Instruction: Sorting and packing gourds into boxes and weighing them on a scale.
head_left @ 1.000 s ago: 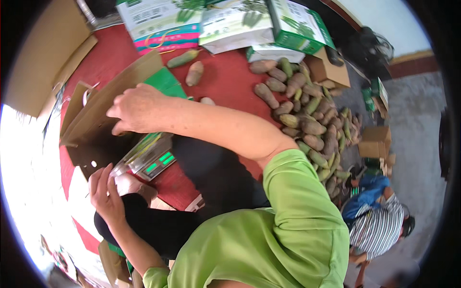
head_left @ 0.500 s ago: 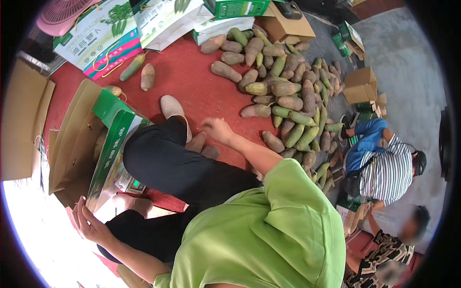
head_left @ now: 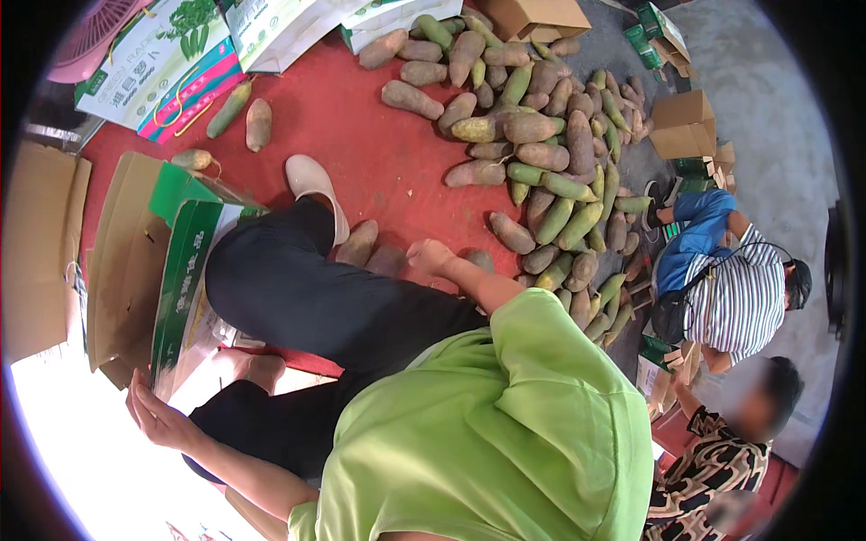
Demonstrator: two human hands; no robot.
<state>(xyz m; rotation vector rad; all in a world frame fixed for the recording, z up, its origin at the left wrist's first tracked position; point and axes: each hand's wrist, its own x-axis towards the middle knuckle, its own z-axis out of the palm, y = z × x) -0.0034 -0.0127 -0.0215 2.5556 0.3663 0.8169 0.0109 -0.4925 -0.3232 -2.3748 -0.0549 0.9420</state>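
Note:
My right hand (head_left: 431, 258) hovers over the red floor covering just beyond my knee, its fingers curled in and no object visible in them. Close to it lie soil-caked radishes: a brownish radish (head_left: 359, 242) and a darker radish (head_left: 387, 261) on its left, plus one partly hidden radish (head_left: 479, 261) on its right. My left hand (head_left: 161, 417) is at the lower left with fingers stretched and apart, close to the near end of an open green-and-white carton (head_left: 183, 279). Whether the fingertips touch the carton, I cannot tell. The carton's contents are mostly hidden.
A large heap of green and brown radishes (head_left: 544, 156) spreads to the right. Printed boxes (head_left: 171, 68) and a pink fan (head_left: 90, 41) stand at the far left; a brown carton (head_left: 41, 252) is beside mine. Two people (head_left: 735, 302) work among cartons at the right.
My right hand has moved right, away from my shoe, and its fingers have curled in. My left hand has shifted slightly toward me. The whole view has tilted a little.

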